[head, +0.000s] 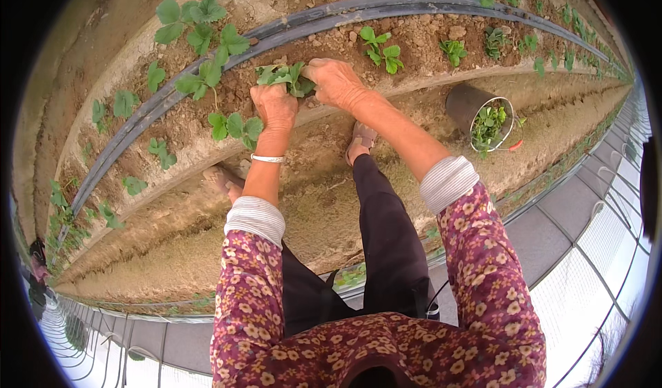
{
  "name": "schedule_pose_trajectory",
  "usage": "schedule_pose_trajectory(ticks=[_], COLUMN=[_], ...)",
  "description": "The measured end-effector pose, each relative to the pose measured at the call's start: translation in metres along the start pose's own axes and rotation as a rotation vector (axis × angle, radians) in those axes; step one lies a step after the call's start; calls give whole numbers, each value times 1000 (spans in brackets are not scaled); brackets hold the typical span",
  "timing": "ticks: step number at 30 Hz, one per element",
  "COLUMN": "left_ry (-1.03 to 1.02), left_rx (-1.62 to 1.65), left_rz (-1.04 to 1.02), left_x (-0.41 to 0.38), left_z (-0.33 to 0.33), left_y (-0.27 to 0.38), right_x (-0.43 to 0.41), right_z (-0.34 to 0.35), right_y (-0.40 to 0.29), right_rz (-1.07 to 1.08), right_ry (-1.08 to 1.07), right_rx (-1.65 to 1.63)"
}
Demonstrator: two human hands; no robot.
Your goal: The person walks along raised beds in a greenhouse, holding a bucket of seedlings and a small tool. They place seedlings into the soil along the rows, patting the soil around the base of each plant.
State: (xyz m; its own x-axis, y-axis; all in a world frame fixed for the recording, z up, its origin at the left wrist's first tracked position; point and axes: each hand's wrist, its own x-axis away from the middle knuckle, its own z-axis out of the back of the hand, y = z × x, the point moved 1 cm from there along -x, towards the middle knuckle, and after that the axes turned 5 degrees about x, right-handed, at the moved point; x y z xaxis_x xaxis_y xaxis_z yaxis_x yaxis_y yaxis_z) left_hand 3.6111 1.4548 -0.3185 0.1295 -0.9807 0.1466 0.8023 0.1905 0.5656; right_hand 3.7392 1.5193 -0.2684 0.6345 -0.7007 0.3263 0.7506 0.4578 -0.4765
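Both my hands meet over a strawberry plant (283, 75) on the near side of the raised soil bed. My left hand (275, 101), with a white bracelet at its wrist, is closed on the left part of its leaves. The fingers of my right hand (333, 80) are curled on the leaves at the right, a short way from the left hand. The fingertips and the plant's base are hidden. Just below and left of my left hand grows another strawberry plant (235, 127); a small one (382, 51) stands in the soil right of my right hand.
Two black irrigation hoses (362, 9) run along the bed behind my hands. A dark bucket (468, 109) with picked green leaves lies tilted in the furrow at the right, its red-gripped handle hanging out. My feet stand in the furrow against the bed's edge. More strawberry plants line the bed.
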Motion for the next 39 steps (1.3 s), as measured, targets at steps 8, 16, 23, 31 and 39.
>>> schedule_pose_trajectory(ticks=[8,16,23,31,39], left_ry=[-65,-31,85,-194,-525], left_rx=[502,187,385,-277,-506], left_rz=[-112,-419,-312,-604,-453], left_x=[7,34,19,-16,-19], left_z=[33,41,50,57,65], left_y=[10,13,-7,-8,6], right_x=[44,-8,-8,15,-5], right_z=[-6,-1,15,8,-3], right_y=[-19,2,25,-4,-8], right_rz=[-125,-47,-398,-603,-357], right_ry=[301,204,177,-87,-123], right_rx=[-125,-111,-337,-238,97])
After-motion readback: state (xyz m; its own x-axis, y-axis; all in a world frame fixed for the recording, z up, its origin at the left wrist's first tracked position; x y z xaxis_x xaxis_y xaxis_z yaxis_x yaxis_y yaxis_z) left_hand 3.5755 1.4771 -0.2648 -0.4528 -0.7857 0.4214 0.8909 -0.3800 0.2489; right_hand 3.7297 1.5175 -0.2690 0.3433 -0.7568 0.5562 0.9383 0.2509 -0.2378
